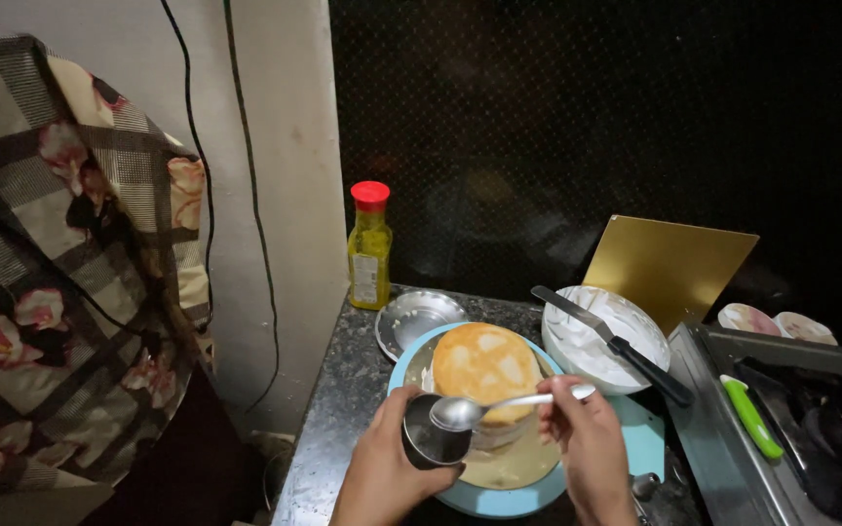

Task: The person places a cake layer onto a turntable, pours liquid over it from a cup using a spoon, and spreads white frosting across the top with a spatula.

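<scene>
1. Hovering over a small steel cup (433,438), the bowl of a metal spoon (479,409) sits just above the cup's rim; the spoon's long axis runs from lower left to upper right, handle pointing toward the right hand.
2. The left hand (387,468) is wrapped around the cup from the left and below, fingers curled about its wall, holding it at the near edge of the cake board.
3. The right hand (585,438) pinches the spoon's handle between thumb and fingertips, the other fingers folded in; it is the hand nearer the cake.
4. Just behind cup and spoon lies a round golden sponge cake (486,365), sitting on a round board on a pale blue turntable (640,443). The cake lies up and slightly right of the spoon bowl, very near it.
5. Farther out on the dark stone counter (338,409): an empty round steel tin (411,317) to the left behind, a yellow bottle with a red cap (369,248) by the wall, and a white bowl of cream (592,341) with a spatula (616,346) resting across it on the right.
6. A gold square board (669,268) leans behind the bowl; a green-handled tool (750,417) lies on the stove at far right.
</scene>
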